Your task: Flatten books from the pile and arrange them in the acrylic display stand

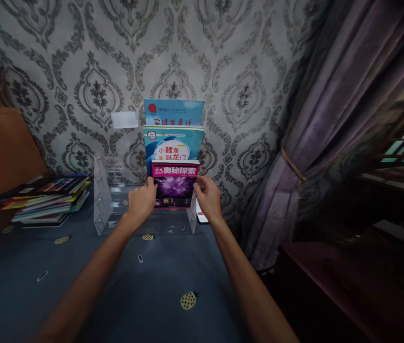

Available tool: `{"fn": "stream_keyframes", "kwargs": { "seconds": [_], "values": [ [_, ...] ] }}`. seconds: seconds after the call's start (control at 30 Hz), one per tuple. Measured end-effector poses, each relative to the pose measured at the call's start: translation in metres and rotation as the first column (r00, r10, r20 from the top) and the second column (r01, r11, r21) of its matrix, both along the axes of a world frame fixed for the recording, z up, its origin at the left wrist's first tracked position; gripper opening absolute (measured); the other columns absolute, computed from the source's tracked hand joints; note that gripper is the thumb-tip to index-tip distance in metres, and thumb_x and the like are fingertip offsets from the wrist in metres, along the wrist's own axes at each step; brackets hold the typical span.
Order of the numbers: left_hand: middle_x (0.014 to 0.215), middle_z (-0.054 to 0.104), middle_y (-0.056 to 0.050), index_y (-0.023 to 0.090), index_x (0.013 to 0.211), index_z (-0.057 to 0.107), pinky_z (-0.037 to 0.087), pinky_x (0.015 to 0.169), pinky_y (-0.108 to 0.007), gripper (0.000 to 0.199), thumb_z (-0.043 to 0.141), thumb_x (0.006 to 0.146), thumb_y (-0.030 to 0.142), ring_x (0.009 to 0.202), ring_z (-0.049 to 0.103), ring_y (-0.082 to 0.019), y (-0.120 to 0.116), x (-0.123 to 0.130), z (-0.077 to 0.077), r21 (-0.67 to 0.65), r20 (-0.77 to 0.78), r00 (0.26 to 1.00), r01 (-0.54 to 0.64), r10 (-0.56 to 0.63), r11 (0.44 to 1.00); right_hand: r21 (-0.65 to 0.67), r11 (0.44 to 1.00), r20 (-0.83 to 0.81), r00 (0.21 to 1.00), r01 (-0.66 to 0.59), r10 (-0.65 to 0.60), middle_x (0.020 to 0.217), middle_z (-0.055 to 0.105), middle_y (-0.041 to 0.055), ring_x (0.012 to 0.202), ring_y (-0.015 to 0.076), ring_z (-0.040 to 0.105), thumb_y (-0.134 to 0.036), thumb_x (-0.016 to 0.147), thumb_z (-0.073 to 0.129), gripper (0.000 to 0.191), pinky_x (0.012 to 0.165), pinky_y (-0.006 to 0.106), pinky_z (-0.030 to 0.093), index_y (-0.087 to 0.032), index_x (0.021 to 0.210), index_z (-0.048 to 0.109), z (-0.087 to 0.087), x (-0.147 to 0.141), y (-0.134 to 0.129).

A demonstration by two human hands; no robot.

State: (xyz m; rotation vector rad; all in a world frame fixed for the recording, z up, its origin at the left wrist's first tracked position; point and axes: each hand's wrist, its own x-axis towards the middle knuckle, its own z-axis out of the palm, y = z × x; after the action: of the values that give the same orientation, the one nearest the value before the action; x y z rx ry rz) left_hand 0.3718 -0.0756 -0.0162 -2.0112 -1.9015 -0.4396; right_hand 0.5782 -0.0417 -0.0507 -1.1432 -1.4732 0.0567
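In the frame's centre, the left hand (142, 197) and right hand (209, 196) pinch a purple book (175, 186) by its sides. Behind it (a little higher) stand two blue books (193, 137).

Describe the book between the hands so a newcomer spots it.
Before the patterned wall stands a clear rack. Toward its right end, frontmost between left hand and right hand, is the book. Its purple-and-pink cover sets it apart from the blue books behind.

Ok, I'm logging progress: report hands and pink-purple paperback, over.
Left hand, right hand gripping pink-purple paperback, opposite sides. Upright at clear plastic tiered rack; seating unclear. No obstruction visible.
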Motion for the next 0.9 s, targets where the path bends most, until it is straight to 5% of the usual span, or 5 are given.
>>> {"fn": "stream_keyframes", "kwargs": {
  "seconds": [0.67, 0.8, 0.9],
  "values": [
    [0.101, 0.075, -0.018, 0.015, 0.124, 0.053, 0.053, 0.077, -0.041, 0.038, 0.028, 0.105, 0.035, 0.092, 0.074, -0.034, -0.007, -0.004, 0.004, 0.008, 0.002, 1.0, 0.009, -0.009, 1.0, -0.166, 0.986, 0.003, 1.0, 0.016, -0.016, 0.105, 0.072, 0.0135, 0.078, 0.0208, 0.066, -0.027, 0.082, 0.052, 0.043, 0.079, 0.036, 0.054, -0.011, 0.118, 0.07, 0.018, 0.01, -0.01],
    [0.098, 0.075, -0.018, 0.014, 0.122, 0.054, 0.054, 0.074, -0.04, 0.038, 0.028, 0.105, 0.037, 0.09, 0.074, -0.035, -0.011, -0.006, 0.004, 0.029, -0.008, 1.0, 0.012, -0.012, 1.0, -0.186, 0.982, 0.037, 0.999, -0.026, 0.033, 0.091, 0.073, 0.0093, 0.073, 0.0201, 0.066, -0.028, 0.082, 0.055, 0.026, 0.073, 0.035, 0.053, -0.014, 0.096, 0.072, 0.043, 0.02, -0.032],
    [0.099, 0.075, -0.017, 0.015, 0.122, 0.054, 0.054, 0.074, -0.04, 0.039, 0.028, 0.105, 0.038, 0.09, 0.074, -0.034, -0.013, -0.006, 0.003, 0.025, -0.005, 1.0, 0.018, -0.018, 1.0, -0.203, 0.946, 0.09, 0.957, -0.253, 0.275, 0.073, 0.069, 0.0039, 0.066, 0.018, 0.064, -0.036, 0.086, 0.059, 0.022, 0.063, 0.029, 0.051, -0.018, 0.081, 0.071, 0.075, 0.02, -0.077]
  ]
}}
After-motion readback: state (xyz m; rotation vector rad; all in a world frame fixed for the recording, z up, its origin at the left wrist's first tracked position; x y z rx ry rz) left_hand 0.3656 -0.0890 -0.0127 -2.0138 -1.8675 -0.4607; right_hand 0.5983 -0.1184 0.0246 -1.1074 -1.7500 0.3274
